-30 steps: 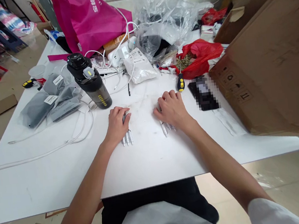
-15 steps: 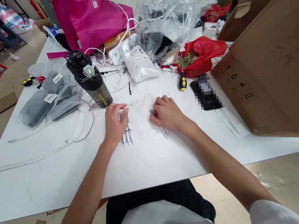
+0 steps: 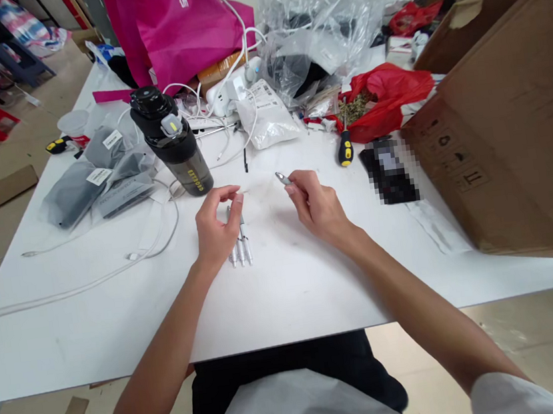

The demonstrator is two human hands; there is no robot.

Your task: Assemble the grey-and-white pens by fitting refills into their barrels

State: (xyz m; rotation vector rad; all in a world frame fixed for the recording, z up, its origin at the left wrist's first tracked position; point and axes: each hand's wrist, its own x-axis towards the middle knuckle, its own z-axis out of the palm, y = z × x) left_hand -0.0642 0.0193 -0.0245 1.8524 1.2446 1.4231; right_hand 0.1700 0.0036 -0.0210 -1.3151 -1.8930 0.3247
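Right hand: my right hand [image 3: 318, 212] pinches a silver pen [image 3: 282, 179] between thumb and forefinger, in the air above the table; only its narrow grey tip shows past my fingers.
Left hand: my left hand [image 3: 216, 231] grasps nothing, fingers loosely curled and released, just beside the pens.
Pens: a tight bunch of slim silver-white pens [image 3: 240, 248] lies side by side on the table [image 3: 289, 306], narrow ends toward me.
Nearby: a black bottle [image 3: 171, 139] stands up-table to the left; a yellow-handled screwdriver [image 3: 345, 150] lies up-table to the right.
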